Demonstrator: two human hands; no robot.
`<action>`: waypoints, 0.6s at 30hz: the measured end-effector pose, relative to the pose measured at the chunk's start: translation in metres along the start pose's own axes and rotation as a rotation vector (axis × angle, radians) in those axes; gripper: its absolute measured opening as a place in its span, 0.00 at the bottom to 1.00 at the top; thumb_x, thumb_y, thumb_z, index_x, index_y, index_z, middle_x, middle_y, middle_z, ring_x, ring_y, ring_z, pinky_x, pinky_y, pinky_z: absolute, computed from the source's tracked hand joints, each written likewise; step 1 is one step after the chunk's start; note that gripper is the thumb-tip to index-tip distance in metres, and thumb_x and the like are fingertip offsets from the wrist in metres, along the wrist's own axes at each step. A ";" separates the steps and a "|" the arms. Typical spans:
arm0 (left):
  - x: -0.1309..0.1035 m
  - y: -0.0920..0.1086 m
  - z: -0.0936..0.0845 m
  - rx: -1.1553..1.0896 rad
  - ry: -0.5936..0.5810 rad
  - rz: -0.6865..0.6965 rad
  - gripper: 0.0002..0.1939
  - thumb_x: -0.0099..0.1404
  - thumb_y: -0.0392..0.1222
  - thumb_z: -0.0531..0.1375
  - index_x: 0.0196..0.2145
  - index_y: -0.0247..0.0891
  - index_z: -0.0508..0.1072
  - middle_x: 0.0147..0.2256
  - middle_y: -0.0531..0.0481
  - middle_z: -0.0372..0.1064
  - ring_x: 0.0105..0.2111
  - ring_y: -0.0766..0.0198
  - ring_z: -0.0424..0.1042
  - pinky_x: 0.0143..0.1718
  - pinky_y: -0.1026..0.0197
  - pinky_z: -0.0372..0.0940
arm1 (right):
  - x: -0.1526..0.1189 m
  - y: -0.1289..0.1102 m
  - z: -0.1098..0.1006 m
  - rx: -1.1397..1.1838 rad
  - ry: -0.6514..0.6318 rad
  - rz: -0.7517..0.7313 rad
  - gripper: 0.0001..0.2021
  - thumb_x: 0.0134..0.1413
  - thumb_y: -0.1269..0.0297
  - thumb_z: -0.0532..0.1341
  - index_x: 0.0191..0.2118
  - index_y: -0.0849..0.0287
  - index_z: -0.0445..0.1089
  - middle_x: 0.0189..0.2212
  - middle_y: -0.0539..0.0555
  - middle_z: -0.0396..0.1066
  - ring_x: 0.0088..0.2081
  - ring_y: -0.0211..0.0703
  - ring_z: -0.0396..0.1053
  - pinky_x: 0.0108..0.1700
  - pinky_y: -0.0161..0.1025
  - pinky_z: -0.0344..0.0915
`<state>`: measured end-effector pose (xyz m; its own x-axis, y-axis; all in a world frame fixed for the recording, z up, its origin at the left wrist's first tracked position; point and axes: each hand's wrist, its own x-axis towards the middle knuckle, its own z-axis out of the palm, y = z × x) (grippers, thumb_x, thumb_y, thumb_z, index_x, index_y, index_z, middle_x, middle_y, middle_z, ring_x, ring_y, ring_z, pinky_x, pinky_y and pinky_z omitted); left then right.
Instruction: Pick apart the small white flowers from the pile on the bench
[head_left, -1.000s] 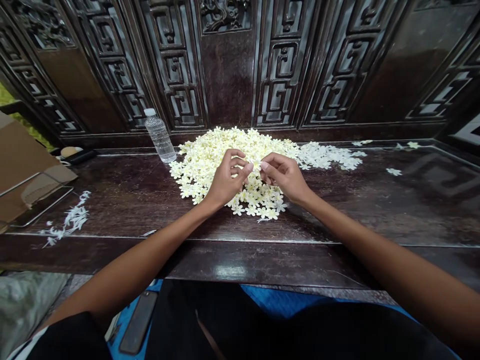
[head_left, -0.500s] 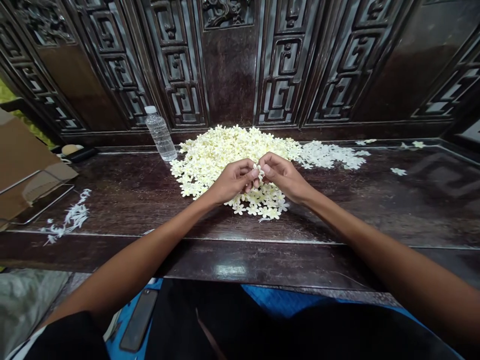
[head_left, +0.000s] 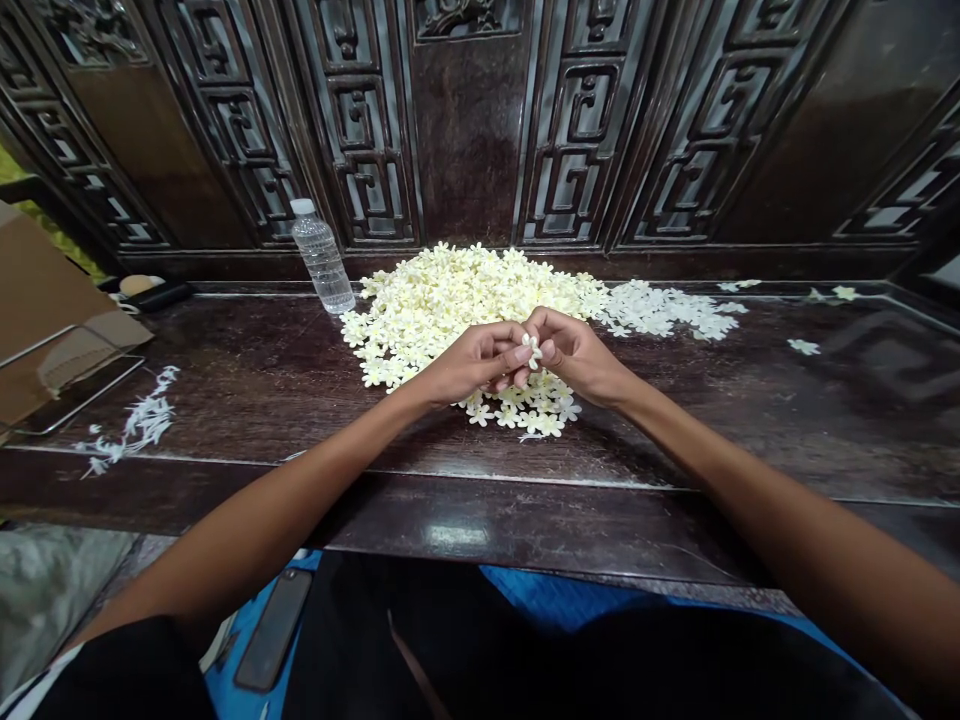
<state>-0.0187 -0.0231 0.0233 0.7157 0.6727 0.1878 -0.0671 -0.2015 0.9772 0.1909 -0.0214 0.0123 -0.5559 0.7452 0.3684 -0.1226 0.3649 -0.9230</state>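
Left hand (head_left: 493, 358) and right hand (head_left: 574, 355) pinch 1 flower (head_left: 532, 351)

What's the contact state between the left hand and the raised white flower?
Touching. Head view: the left hand has its thumb tip right against the white flower.

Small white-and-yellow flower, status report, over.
Left bare hand and right bare hand pinching small white-and-yellow flower between fingertips. Clear plastic bottle with white cap standing off to left, not in the way.

One flower heap (head_left: 465, 290) there, two hands (head_left: 480, 362) over it, one bottle (head_left: 323, 256) and one cardboard box (head_left: 52, 305) left of it, one phone (head_left: 273, 630) before it
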 end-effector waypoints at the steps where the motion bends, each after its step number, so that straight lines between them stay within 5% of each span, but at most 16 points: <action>1: 0.000 0.001 0.001 0.002 -0.003 -0.003 0.24 0.65 0.61 0.68 0.42 0.36 0.71 0.29 0.53 0.72 0.22 0.75 0.66 0.21 0.69 0.58 | 0.000 0.000 0.000 -0.004 -0.013 -0.013 0.24 0.55 0.41 0.72 0.39 0.56 0.67 0.34 0.52 0.73 0.31 0.39 0.73 0.35 0.39 0.74; 13: -0.002 -0.001 0.010 0.038 0.100 0.012 0.23 0.65 0.59 0.69 0.36 0.36 0.68 0.26 0.55 0.68 0.23 0.74 0.65 0.23 0.69 0.60 | -0.001 -0.004 -0.002 -0.225 -0.005 -0.064 0.22 0.60 0.41 0.69 0.40 0.56 0.69 0.34 0.52 0.74 0.34 0.41 0.74 0.36 0.39 0.70; 18: -0.003 -0.003 0.013 0.135 0.180 0.035 0.24 0.65 0.60 0.69 0.33 0.37 0.67 0.28 0.52 0.68 0.26 0.72 0.68 0.27 0.67 0.63 | -0.004 -0.011 -0.004 -0.440 -0.022 -0.052 0.23 0.63 0.40 0.66 0.32 0.57 0.69 0.27 0.49 0.68 0.29 0.38 0.64 0.31 0.37 0.59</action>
<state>-0.0116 -0.0337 0.0187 0.5783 0.7773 0.2479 0.0127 -0.3124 0.9499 0.1974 -0.0263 0.0216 -0.5762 0.7093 0.4061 0.2081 0.6078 -0.7664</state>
